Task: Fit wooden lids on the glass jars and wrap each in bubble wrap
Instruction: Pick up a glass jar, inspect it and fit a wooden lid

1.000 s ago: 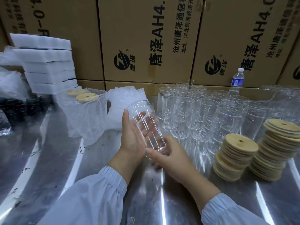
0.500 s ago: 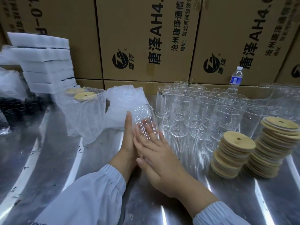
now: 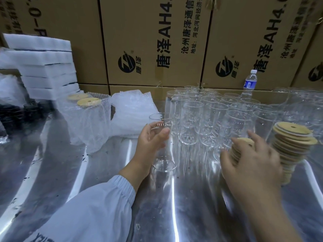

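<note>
Left hand: fingers and thumb curled round the jar, gripping it near the rim.
Jar: upright on the metal table, lidless, just left of the empty jars.
Right hand: blurred, fingers spread over the near lid stack, thumb at its side.
Far lid stack: just beside the near one.
Wrapped jars: far left, lidded, beside the bubble wrap.

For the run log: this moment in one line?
left hand grips upright glass jar | right hand over nearer wooden lid stack | jar unlidded
</note>
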